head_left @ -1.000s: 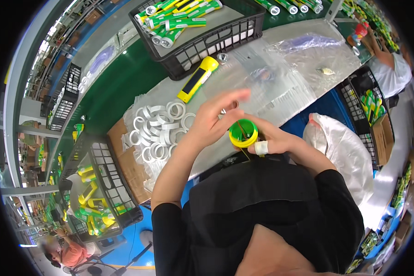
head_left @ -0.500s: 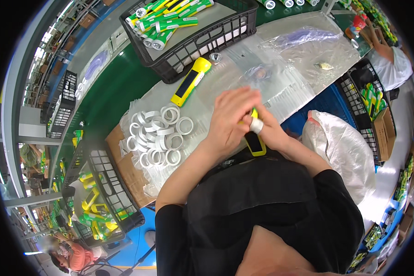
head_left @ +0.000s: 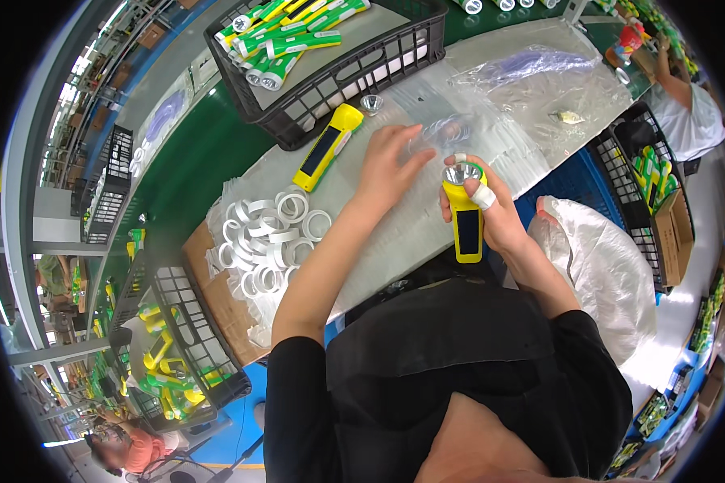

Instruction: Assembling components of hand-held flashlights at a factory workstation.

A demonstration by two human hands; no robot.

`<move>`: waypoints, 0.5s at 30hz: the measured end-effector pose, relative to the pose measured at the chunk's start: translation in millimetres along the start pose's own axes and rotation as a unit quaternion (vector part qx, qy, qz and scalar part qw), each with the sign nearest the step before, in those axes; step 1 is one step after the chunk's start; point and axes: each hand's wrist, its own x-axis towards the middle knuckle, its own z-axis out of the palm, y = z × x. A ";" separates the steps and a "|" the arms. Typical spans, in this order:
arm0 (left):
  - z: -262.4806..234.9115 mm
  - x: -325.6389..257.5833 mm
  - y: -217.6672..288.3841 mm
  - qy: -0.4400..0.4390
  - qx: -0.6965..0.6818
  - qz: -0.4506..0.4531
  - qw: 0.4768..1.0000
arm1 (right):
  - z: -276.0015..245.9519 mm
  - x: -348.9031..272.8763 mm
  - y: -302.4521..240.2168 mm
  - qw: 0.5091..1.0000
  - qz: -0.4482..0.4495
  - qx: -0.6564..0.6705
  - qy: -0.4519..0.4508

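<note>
My right hand [head_left: 499, 211] is wrapped round a yellow flashlight [head_left: 465, 201], held upright with its silver reflector facing up and a dark panel along its body. White wraps cover part of the thumb and a finger of that hand. My left hand [head_left: 388, 167] has its fingers apart and holds nothing I can see; its fingertips are beside a few clear round lenses [head_left: 451, 129] on the plastic-covered bench. A second yellow flashlight [head_left: 329, 146] lies left of that hand, with a loose silver reflector [head_left: 371, 104] by its head. White rings [head_left: 270, 237] form a loose heap nearer to me.
At the far side stands a black crate [head_left: 330, 113] of green and yellow flashlights. Another crate [head_left: 193, 314] with flashlights is at the lower left. A white sack [head_left: 600, 274] and a blue bin [head_left: 568, 189] are at the right. Other people sit at the far right and lower left.
My hands, together over the flashlight before, have come apart. The left has moved away toward the clear lenses, while the right keeps the flashlight, now upright with its reflector showing.
</note>
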 end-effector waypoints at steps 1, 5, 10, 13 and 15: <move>-19.1 -1.7 20.2 0.000 -0.099 -0.033 0.995 | -0.5 2.7 3.2 1.000 0.005 0.004 -0.027; -69.9 -18.9 69.2 -0.040 -0.126 0.032 0.991 | 20.3 7.3 5.6 0.995 0.026 0.049 -0.088; -90.3 -48.0 71.5 0.018 -0.057 0.064 0.996 | 48.5 10.0 11.5 0.987 0.053 0.036 -0.147; -90.3 -62.2 65.6 0.047 -0.094 0.080 0.991 | 55.6 12.2 19.3 0.976 0.076 -0.011 -0.204; -85.0 -66.7 65.4 0.066 -0.126 0.088 0.986 | 61.0 9.9 25.6 0.972 0.076 -0.025 -0.223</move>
